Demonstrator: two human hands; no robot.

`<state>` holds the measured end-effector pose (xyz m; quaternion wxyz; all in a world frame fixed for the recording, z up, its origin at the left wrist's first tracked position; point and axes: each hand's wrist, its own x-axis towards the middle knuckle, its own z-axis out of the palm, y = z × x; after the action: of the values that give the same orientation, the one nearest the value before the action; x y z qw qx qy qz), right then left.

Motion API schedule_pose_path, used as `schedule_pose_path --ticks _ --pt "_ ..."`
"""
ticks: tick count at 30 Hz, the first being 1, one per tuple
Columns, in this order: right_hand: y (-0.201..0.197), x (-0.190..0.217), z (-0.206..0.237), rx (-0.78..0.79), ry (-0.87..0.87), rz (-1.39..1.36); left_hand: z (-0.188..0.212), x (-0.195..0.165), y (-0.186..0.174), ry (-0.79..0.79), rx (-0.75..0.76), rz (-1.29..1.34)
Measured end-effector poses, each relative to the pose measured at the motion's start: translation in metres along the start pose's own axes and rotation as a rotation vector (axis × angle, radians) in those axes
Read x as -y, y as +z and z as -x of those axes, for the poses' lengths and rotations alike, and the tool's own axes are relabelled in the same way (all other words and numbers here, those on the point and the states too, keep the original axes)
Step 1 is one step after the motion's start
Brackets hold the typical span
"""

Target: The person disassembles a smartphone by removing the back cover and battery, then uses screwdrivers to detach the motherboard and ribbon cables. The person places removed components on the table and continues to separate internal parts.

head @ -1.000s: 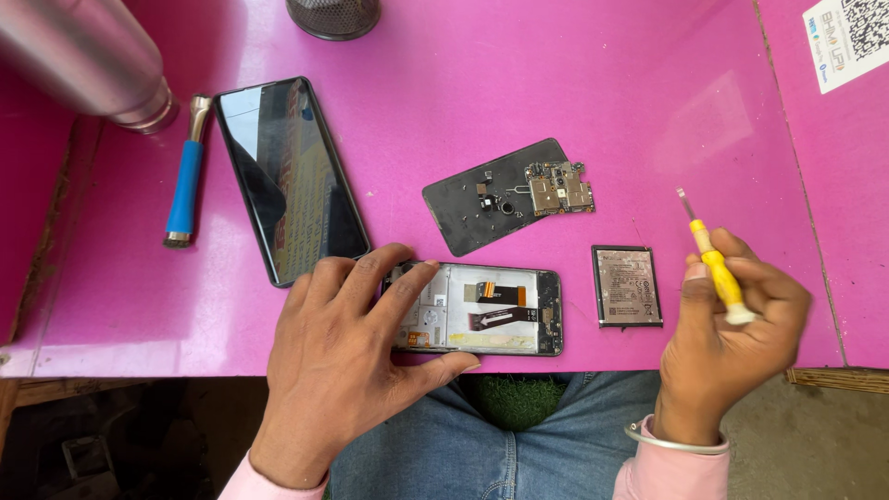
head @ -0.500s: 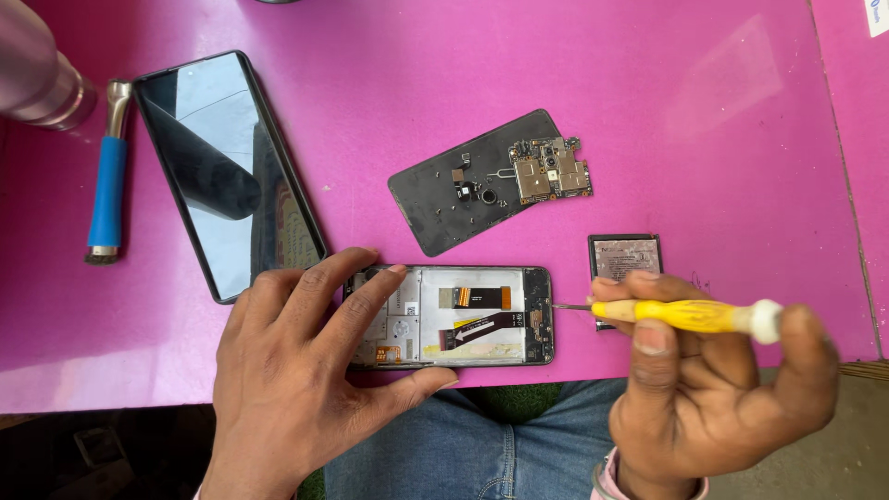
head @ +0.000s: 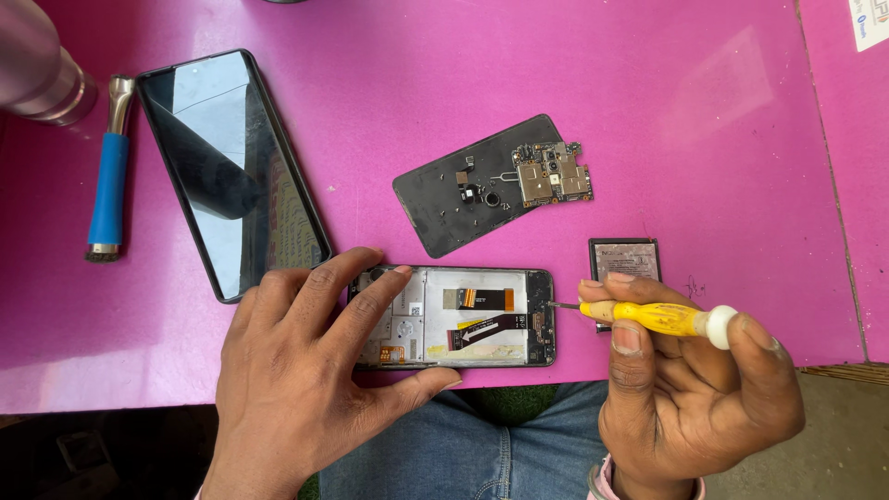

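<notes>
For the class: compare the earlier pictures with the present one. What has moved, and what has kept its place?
The right hand has swung the yellow screwdriver down from pointing upward to lying level, its tip now at the right end of the opened phone. Its grip on the handle stays closed. The left hand still presses on the phone's left end. The back cover, circuit board and battery lie unmoved.
</notes>
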<state>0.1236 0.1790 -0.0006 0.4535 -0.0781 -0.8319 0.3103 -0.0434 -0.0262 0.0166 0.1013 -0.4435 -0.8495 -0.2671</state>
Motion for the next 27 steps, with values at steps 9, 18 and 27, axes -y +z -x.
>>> schedule_pose_path --ticks 9,18,27 --pt "0.001 0.002 -0.003 -0.002 -0.010 -0.029 -0.004 -0.003 -0.003 -0.005 0.000 0.012" --pt "-0.008 -0.007 0.002 -0.165 0.047 -0.063 -0.004 -0.002 -0.001 -0.009 0.012 0.003" --pt "-0.027 -0.050 0.003 -0.336 0.084 -0.004 -0.003 -0.002 -0.002 -0.010 0.003 0.005"
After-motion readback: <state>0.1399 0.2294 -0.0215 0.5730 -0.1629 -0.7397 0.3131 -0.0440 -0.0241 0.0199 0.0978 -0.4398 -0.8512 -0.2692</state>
